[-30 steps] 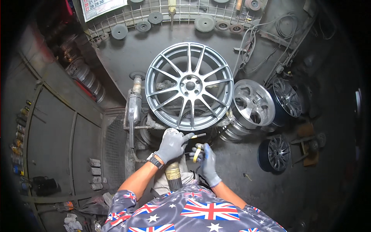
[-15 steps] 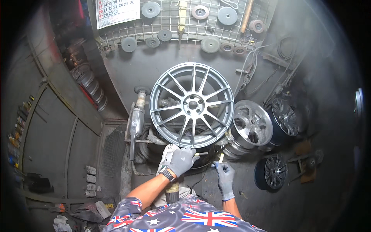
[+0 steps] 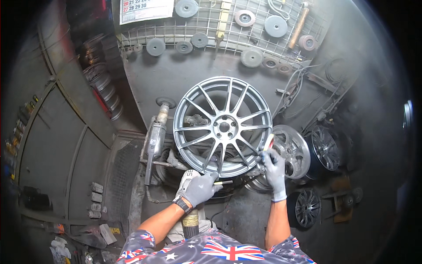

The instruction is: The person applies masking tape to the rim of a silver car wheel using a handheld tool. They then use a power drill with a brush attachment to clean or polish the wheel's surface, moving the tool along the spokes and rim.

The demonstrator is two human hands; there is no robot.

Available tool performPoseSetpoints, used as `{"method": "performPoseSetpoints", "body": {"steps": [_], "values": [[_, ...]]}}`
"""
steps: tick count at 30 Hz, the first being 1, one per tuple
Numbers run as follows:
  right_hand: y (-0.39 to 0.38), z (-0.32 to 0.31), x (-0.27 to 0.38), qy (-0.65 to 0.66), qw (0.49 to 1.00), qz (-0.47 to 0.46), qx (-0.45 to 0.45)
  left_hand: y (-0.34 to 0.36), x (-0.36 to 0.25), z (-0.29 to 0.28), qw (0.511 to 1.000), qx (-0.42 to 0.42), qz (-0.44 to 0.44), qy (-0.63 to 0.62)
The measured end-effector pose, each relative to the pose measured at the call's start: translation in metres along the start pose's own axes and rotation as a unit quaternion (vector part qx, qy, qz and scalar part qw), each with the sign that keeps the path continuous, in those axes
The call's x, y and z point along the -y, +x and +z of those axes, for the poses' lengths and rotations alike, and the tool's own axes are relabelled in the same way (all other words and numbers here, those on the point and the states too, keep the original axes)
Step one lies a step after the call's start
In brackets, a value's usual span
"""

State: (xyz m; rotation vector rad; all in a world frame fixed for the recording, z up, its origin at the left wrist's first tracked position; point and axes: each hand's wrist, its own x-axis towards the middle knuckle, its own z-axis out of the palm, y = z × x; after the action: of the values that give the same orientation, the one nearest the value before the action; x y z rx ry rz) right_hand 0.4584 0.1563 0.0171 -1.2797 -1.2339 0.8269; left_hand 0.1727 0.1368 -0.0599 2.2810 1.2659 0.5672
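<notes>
A silver multi-spoke alloy wheel point(image 3: 225, 126) stands in front of me, its face toward me. My left hand point(image 3: 200, 189), in a grey glove and with a dark watch at the wrist, is closed at the wheel's lower rim. A thin pale stick point(image 3: 225, 182) juts to the right from its fingers. My right hand point(image 3: 274, 172), gloved too, is raised beside the lower right rim. It pinches a small pale strip with a red side point(image 3: 269, 142), which points upward. Whether that strip touches the rim, I cannot tell.
A long-bodied grinding tool with a round disc point(image 3: 157, 134) is mounted left of the wheel. More wheels point(image 3: 325, 148) stand at the right, one close behind my right hand. Abrasive discs point(image 3: 275, 26) and a hammer point(image 3: 299, 26) hang on the wire mesh above.
My right hand has risen toward the wheel's lower right rim with the strip in it. My left hand stays at the lower rim with the stick. The whole view has shifted a little.
</notes>
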Motion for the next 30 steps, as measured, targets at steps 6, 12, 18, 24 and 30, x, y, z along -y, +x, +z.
{"method": "performPoseSetpoints", "body": {"steps": [6, 12, 18, 24, 30], "values": [[0.116, 0.033, 0.049, -0.187, 0.961, -0.202, 0.003, -0.004, 0.015, -0.019, 0.998, 0.008, -0.046, -0.037], [0.284, 0.055, 0.088, -0.362, 0.831, -0.421, 0.019, 0.003, 0.039, -0.019, 0.996, 0.033, -0.064, -0.052], [0.414, 0.087, 0.141, -0.401, 0.798, -0.450, 0.020, -0.002, 0.046, -0.024, 0.990, -0.082, -0.113, -0.034], [0.493, 0.124, 0.171, -0.445, 0.759, -0.475, -0.006, -0.002, 0.067, -0.022, 0.987, -0.100, -0.127, 0.006], [0.526, 0.139, 0.165, -0.460, 0.793, -0.400, -0.009, 0.009, 0.046, -0.044, 0.979, -0.073, -0.189, -0.011]]}}
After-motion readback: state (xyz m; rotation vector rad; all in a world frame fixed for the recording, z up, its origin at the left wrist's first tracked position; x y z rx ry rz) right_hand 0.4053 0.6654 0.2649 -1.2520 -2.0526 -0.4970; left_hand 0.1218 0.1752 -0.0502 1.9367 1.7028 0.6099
